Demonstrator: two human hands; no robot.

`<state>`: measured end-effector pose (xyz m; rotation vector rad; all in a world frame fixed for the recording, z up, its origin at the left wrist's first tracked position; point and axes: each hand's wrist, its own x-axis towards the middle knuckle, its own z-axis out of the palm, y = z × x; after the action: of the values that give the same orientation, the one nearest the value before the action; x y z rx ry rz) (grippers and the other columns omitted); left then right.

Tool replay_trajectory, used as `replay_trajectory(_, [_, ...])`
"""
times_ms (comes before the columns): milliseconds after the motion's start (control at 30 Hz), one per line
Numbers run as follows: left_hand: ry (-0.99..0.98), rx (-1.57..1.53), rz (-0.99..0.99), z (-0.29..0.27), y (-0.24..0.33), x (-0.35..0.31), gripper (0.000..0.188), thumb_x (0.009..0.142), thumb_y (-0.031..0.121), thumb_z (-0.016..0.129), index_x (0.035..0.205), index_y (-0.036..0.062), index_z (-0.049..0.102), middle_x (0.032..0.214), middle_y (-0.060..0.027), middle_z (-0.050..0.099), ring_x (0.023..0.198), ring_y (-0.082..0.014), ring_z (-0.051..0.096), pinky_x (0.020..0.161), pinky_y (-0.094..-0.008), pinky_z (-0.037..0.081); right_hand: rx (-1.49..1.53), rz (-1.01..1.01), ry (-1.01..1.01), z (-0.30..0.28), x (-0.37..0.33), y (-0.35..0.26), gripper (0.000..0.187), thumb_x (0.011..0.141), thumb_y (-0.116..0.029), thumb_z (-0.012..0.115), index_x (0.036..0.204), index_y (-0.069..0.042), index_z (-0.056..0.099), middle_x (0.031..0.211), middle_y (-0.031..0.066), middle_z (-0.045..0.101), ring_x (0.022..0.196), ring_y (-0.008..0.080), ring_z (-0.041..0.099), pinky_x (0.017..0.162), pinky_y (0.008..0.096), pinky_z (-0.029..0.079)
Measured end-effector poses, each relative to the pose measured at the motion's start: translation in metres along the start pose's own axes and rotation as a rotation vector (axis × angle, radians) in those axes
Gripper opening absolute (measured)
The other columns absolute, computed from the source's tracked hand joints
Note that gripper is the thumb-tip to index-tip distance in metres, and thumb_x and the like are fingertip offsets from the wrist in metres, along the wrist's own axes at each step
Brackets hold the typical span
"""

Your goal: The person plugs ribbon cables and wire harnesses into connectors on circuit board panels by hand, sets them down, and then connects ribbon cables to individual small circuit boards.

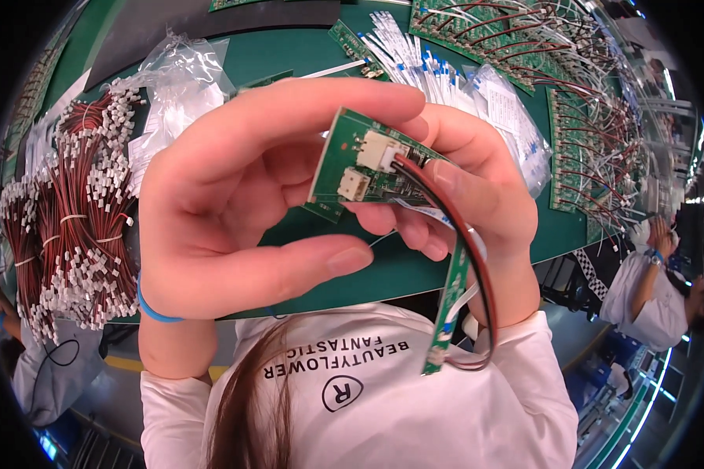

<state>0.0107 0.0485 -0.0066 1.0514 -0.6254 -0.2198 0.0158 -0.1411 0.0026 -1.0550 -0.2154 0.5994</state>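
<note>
A green circuit board (332, 160) with two cream connector sockets is held up in front of me. My right hand (477, 172) grips its right end, the thumb over the face and the fingers underneath. A white plug sits in the upper socket, and its red and black wires (465, 234) loop down to a narrow green strip board (447, 313) hanging below. Part of a white ribbon cable shows under the thumb. My left hand (219, 187) curves around the board's left side, its thumb apart below and its index finger along the top edge; whether it touches the board is unclear.
Bundled red and black cables (74, 211) with white plugs lie on the left of the green table (289, 51). Behind are a clear plastic bag (188, 78) and white ribbon cables (407, 55). Wired board panels (516, 39) fill the right; co-workers sit at both sides.
</note>
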Motion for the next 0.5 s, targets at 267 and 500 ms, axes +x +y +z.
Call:
replay_trajectory(267, [0.140, 0.267, 0.017, 0.004, 0.004, -0.001, 0.055, 0.074, 0.017, 0.068, 0.116, -0.0097, 0.046, 0.106, -0.0245, 0.056, 0.093, -0.0252, 0.057, 0.080, -0.0317, 0.048, 0.196, 0.144, -0.007, 0.006, -0.001, 0.006, 0.013, 0.088, -0.012, 0.053, 0.080, -0.002, 0.052, 0.063, 0.0048, 0.058, 0.044, 0.0028, 0.045, 0.037, 0.0160, 0.028])
replay_trajectory(500, [0.279, 0.386, -0.026, 0.005, 0.002, -0.005, 0.054, 0.078, 0.022, 0.065, 0.117, -0.0108, 0.046, 0.100, -0.0221, 0.059, 0.086, -0.0237, 0.060, 0.078, -0.0307, 0.049, 0.028, 0.082, 0.003, 0.003, 0.001, 0.010, 0.050, 0.073, -0.019, 0.068, 0.113, 0.003, 0.048, 0.104, 0.0139, 0.054, 0.087, 0.0172, 0.052, 0.071, 0.0275, 0.044])
